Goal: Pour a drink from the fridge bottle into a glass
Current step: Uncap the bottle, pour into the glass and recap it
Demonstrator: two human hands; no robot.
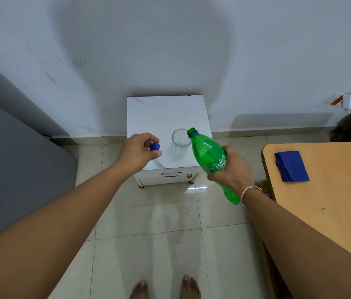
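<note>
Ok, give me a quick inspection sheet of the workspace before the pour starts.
Surface: white marble-top cabinet against the wall.
Job's things: empty clear glass upright on the cabinet; green Sprite bottle, uncapped, tilted with its mouth at the glass rim; blue cap off.
Clutter: folded blue cloth on the wooden table.
Grips: left hand pinches the cap; right hand wraps the bottle.
Cables: nothing clearly seen.
Surroundings: tiled floor, white wall, bare feet below.

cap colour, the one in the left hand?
Blue. The cap sits in the left hand, clearest in the head view, the only one.
</note>
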